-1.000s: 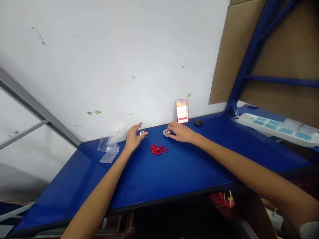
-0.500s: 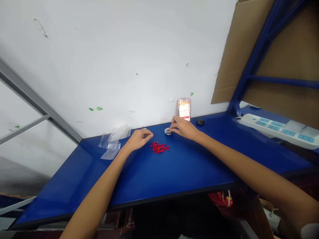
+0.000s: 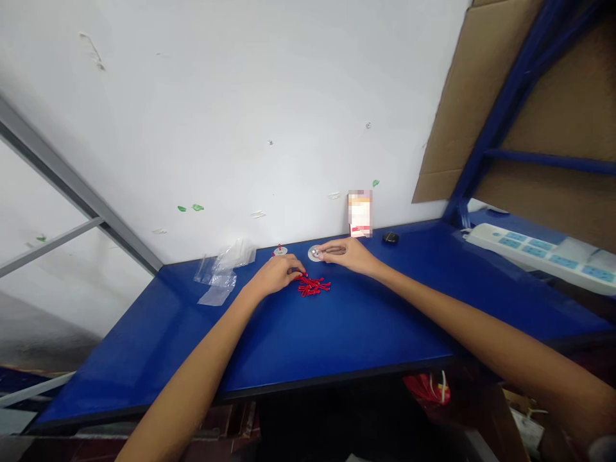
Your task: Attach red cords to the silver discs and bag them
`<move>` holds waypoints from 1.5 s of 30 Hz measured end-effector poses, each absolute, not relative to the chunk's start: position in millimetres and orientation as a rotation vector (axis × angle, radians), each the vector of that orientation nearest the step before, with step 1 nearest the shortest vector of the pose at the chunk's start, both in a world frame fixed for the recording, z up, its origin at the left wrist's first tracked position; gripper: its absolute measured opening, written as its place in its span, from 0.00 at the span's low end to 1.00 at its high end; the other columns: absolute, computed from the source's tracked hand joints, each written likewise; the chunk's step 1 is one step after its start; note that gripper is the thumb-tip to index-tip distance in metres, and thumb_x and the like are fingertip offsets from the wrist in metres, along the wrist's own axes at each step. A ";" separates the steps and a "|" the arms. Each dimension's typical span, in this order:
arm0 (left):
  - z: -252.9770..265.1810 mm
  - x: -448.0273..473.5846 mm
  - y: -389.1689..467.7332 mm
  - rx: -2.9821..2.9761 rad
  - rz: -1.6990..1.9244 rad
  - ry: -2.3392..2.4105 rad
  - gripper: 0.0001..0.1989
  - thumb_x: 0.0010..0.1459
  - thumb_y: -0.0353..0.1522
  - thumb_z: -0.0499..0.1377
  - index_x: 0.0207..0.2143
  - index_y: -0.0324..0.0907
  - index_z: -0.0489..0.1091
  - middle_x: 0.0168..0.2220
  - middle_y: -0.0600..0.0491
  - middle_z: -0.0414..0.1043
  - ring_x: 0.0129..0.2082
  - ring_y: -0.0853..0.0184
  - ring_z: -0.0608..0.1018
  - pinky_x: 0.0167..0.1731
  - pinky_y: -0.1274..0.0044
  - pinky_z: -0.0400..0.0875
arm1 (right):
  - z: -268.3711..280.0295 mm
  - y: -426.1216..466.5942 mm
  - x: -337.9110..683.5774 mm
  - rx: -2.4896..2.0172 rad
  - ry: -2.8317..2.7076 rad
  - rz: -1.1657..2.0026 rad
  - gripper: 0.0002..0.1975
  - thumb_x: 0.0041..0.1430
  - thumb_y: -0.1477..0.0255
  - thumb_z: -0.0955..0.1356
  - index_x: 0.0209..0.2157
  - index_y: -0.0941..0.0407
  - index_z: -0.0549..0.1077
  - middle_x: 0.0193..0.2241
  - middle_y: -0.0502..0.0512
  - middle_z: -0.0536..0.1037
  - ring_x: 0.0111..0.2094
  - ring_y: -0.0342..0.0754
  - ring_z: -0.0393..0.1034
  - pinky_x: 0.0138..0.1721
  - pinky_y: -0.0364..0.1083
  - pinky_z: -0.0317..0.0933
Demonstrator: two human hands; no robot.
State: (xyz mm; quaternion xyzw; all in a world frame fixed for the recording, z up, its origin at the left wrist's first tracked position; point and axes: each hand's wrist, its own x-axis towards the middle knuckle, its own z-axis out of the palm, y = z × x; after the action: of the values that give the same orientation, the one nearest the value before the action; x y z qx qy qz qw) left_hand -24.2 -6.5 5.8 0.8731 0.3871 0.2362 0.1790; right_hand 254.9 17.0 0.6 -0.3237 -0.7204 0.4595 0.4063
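A small loose pile of red cord loops (image 3: 314, 287) with shiny ends lies on the blue table. My left hand (image 3: 279, 274) is at its upper left edge, thumb and fingers pinched on one red cord. My right hand (image 3: 350, 255) is closed at a small round pale dish (image 3: 313, 254) with a shiny middle, its fingertips over the right side. Whether a smaller piece is between those fingertips I cannot make out. Behind my left hand sits another round pale dish (image 3: 281, 251) with a bit of red on it.
Clear plastic bags (image 3: 224, 269) lie at the left near the white wall. A phone (image 3: 360, 213) leans on the wall, with a small black object (image 3: 390, 237) beside it. At the right lies a white power strip (image 3: 543, 253).
My left hand has come down and right onto the red cords, uncovering the dish behind it. The dish at my right hand has shifted left and shows more of its face.
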 end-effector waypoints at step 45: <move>8.1 16.2 -31.9 2.329 1.335 1.315 0.05 0.66 0.33 0.66 0.39 0.46 0.84 0.37 0.52 0.85 0.33 0.65 0.83 0.38 0.73 0.77 | -9.5 -4.3 228.7 -0.708 -1.526 1.375 0.20 0.60 0.62 0.77 0.51 0.55 0.83 0.45 0.60 0.87 0.42 0.56 0.85 0.45 0.57 0.84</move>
State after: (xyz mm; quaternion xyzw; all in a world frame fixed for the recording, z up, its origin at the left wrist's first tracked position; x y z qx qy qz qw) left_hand 16.2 -31.9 8.1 0.7770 0.4386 0.4452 0.0760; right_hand 228.7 -4.3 -9.5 -0.2883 -0.6215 0.5599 0.4660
